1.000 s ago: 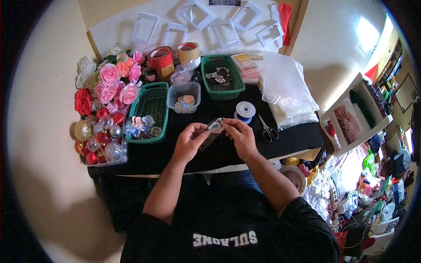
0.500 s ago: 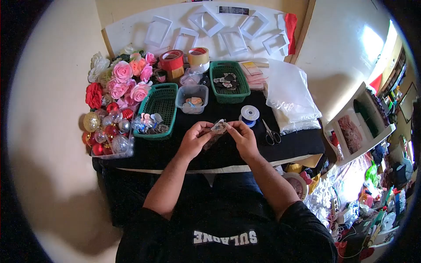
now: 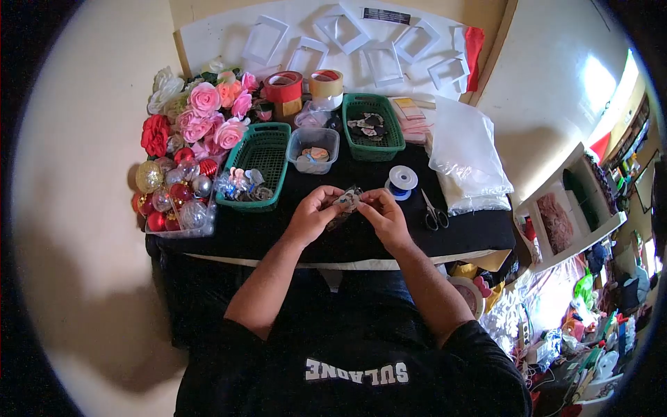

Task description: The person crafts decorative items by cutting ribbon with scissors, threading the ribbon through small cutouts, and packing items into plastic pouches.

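My left hand (image 3: 314, 214) and my right hand (image 3: 387, 217) meet above the black cloth (image 3: 292, 236), near the table's front edge. Pinched between their fingertips is a small whitish patterned cutout (image 3: 349, 199), with darker or see-through material hanging below it; its exact kind is too small to tell. Just beyond my right hand stands a white spool (image 3: 402, 179) with a blue lower rim. Black-handled scissors (image 3: 435, 217) lie to its right. Up and left of my left hand, a clear plastic tub (image 3: 313, 167) holds several small peach and pale pieces.
One green basket (image 3: 272, 154) holds small wrapped pieces; another green basket (image 3: 375, 153) holds dark-and-white cutouts. Artificial roses (image 3: 201, 115) and a box of baubles (image 3: 182, 194) line the left. Tape rolls (image 3: 283, 87), plastic bags (image 3: 472, 153) and white frames (image 3: 342, 29) stand further back.
The camera view has shifted slightly, so the table items appear a little right and higher. The fingers have closed further over the cutout, which has turned a little.
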{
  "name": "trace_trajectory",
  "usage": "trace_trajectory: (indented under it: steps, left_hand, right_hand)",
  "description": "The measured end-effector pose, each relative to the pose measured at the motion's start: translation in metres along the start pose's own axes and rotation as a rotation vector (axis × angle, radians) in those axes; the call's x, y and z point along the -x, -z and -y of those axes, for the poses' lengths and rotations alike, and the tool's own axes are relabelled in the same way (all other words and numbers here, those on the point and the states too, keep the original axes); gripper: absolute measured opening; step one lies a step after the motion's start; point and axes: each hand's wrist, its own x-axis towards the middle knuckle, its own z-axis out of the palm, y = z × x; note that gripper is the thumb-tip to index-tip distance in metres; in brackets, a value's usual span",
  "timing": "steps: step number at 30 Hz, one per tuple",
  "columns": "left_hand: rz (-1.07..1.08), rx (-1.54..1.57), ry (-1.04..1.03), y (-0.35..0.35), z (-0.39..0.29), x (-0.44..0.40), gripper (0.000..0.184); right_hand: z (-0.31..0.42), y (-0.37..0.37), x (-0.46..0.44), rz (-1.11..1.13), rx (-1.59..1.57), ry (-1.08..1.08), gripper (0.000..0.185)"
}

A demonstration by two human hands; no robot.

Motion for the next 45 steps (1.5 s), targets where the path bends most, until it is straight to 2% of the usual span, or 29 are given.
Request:
trace_trajectory:
  steps: [2, 5, 9, 11, 15, 21, 30, 32, 34, 36, 38, 40, 41, 42, 44, 45]
  left_hand:
    - [0.013, 0.061, 0.012, 0.0, -0.001, 0.001, 0.025]
    - [0.022, 0.1, 0.01, 0.0, -0.001, 0.003, 0.025]
    - [0.048, 0.056, 0.009, 0.001, -0.003, 0.003, 0.027]
    - [-0.005, 0.1, 0.072, -0.003, -0.012, 0.005, 0.027]
    - [-0.106, 0.031, 0.06, -0.002, -0.007, 0.004, 0.026]
    - [-0.034, 0.05, 0.086, 0.001, -0.004, 0.004, 0.023]
    - [-0.031, 0.025, 0.062, 0.002, -0.002, 0.004, 0.025]
    - [-0.066, 0.053, 0.007, 0.001, -0.002, 0.005, 0.028]
    - [-0.063, 0.041, 0.014, 0.0, -0.002, 0.004, 0.026]
    - [-0.107, -0.202, -0.09, -0.001, 0.002, 0.004, 0.022]
    - [-0.148, -0.243, -0.094, -0.007, 0.004, 0.004, 0.02]
    - [-0.371, -0.797, -0.36, -0.01, 0.005, 0.006, 0.023]
    - [-0.364, -0.969, -0.42, -0.009, 0.01, 0.003, 0.027]
    - [-0.354, -0.975, -0.42, -0.012, 0.009, 0.004, 0.027]
    - [-0.339, -1.245, -0.377, -0.019, 0.006, 0.007, 0.034]
    - [-0.306, -1.286, -0.238, -0.025, -0.002, 0.011, 0.035]
  right_hand:
    - [0.013, -0.004, 0.003, 0.037, 0.202, 0.012, 0.016]
    - [0.024, -0.01, 0.005, 0.126, 0.222, -0.096, 0.014]
    - [0.016, -0.009, 0.004, 0.137, 0.18, -0.109, 0.017]
    - [0.01, -0.006, 0.003, 0.086, 0.252, -0.092, 0.018]
    - [0.006, -0.004, 0.002, -0.029, 0.199, -0.092, 0.019]
    - [0.012, -0.003, 0.002, 0.083, 0.125, -0.214, 0.021]
    - [0.015, -0.007, 0.002, 0.114, 0.166, -0.177, 0.022]
    - [0.014, -0.007, 0.002, 0.103, 0.234, -0.108, 0.02]
    - [0.015, -0.009, 0.003, 0.14, 0.137, -0.068, 0.02]
    - [0.013, -0.008, 0.004, 0.097, 0.095, -0.056, 0.022]
    - [0.007, -0.006, 0.001, -0.032, -0.018, -0.017, 0.019]
    - [0.008, -0.004, 0.0, -0.062, -0.109, -0.026, 0.026]
    - [0.008, -0.003, 0.0, -0.057, -0.14, -0.047, 0.027]
    - [0.007, -0.003, 0.0, -0.05, -0.172, -0.069, 0.027]
    - [0.007, -0.003, 0.0, -0.052, -0.133, -0.058, 0.026]
    - [0.008, -0.003, 0.0, -0.046, -0.086, -0.047, 0.026]
